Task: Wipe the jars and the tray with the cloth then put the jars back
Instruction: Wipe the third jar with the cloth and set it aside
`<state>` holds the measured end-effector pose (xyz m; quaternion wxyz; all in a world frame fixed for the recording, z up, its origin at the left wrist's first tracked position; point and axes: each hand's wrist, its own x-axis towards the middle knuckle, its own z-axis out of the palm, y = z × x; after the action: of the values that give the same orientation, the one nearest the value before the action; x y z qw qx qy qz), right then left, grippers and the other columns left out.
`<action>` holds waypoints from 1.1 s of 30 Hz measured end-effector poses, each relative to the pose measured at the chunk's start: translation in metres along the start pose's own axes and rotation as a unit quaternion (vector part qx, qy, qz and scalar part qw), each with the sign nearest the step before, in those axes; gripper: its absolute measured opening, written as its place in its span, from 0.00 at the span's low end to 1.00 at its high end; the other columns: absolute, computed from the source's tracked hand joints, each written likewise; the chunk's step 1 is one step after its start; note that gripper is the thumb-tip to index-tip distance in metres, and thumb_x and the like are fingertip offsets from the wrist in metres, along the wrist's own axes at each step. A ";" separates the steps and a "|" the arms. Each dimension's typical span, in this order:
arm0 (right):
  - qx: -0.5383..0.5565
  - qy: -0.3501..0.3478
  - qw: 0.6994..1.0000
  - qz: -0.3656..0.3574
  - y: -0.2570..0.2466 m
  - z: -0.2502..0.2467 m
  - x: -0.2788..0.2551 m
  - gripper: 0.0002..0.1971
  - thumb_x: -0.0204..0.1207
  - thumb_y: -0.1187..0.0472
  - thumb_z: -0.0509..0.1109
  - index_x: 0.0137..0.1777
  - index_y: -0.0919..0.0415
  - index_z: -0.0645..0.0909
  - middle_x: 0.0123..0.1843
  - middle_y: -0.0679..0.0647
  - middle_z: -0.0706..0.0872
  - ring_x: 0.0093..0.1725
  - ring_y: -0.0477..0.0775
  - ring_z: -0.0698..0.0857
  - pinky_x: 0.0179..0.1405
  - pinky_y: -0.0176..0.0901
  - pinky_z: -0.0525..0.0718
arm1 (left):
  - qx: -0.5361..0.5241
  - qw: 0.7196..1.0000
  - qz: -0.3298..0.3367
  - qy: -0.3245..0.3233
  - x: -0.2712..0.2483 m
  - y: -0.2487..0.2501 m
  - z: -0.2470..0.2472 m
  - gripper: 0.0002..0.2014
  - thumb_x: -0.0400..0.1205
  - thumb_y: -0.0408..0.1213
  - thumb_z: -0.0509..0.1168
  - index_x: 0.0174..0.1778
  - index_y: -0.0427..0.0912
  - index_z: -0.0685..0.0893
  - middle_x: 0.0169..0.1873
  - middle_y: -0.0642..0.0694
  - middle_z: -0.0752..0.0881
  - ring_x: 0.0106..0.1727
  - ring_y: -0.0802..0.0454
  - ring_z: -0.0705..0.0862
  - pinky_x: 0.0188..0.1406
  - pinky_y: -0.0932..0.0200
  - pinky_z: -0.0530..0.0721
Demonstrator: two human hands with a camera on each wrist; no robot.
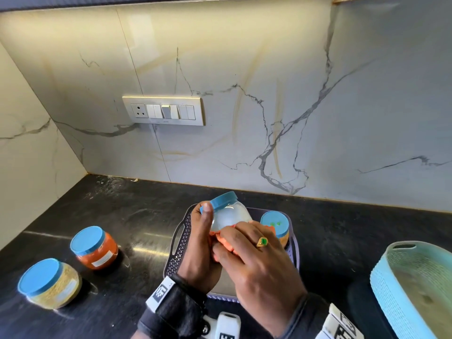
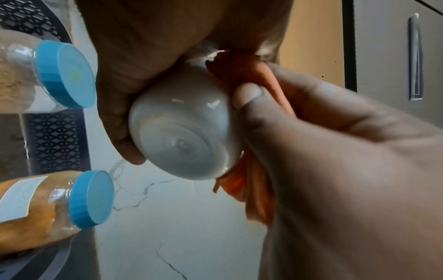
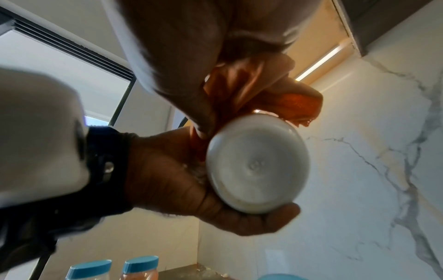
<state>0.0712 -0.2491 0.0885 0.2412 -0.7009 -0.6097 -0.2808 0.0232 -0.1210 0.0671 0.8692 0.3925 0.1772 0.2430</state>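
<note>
Jars (image 1: 94,247) left on counter (image 1: 137,216); basket (image 1: 415,285) right.

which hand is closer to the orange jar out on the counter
Left. The left hand, gripping the white jar above the tray, is on the orange jar's side; the right hand, pressing the cloth to that jar, is farther right.

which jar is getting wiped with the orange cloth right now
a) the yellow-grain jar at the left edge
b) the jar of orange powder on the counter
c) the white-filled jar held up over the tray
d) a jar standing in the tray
c: the left hand grips the white-filled jar above the tray, while the right hand presses the orange cloth against its side.
</note>
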 end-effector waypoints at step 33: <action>0.644 0.027 0.535 0.545 0.028 0.069 -0.022 0.14 0.80 0.73 0.68 0.63 0.68 0.87 0.60 0.65 0.92 0.63 0.71 0.89 0.64 0.74 0.85 | 0.694 0.718 0.053 0.012 -0.008 0.083 -0.026 0.32 0.75 0.72 0.67 0.62 0.48 0.86 0.52 0.48 0.89 0.51 0.50 0.88 0.56 0.41 0.88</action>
<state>0.1038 -0.2222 0.0236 0.7505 -0.5446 -0.1188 0.3549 -0.0194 -0.0623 0.1157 0.3363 0.8915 0.2860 0.1021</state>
